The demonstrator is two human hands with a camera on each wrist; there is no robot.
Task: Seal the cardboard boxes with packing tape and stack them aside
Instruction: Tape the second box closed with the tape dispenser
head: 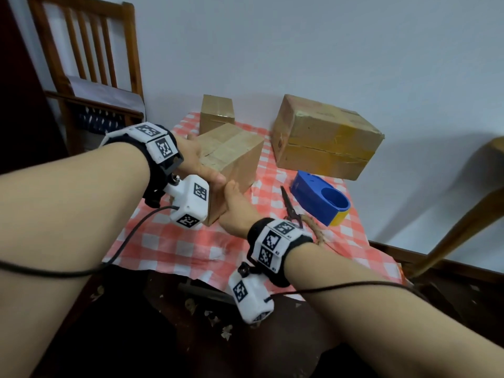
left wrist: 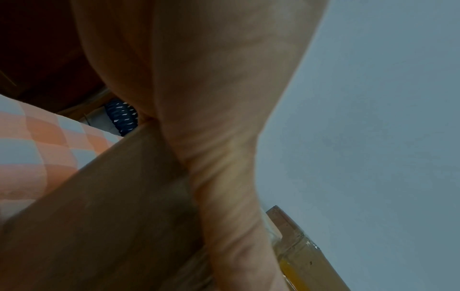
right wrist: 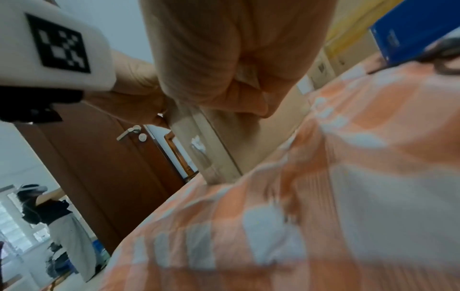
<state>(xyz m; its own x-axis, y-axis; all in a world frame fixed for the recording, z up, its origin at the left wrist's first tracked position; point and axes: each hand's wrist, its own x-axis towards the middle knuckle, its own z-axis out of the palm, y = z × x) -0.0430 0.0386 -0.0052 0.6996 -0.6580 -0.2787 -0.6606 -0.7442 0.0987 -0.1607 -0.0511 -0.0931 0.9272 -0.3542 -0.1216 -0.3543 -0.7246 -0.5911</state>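
Both forearms reach forward, each with a wrist band. The left hand [head: 197,159] lies palm-down, its fingers [head: 215,178] curled over a box edge. The right hand [head: 235,205] grips the same box from below.

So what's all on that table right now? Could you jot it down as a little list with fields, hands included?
surface: red-and-white checked cloth
held box: mid-size cardboard box, tilted, tape on top
left hand: grips the box's left side, thumb on the near corner
right hand: holds the box's near lower corner
other boxes: small box behind it; large box at right by the wall
tools: blue tape dispenser; scissors beside it
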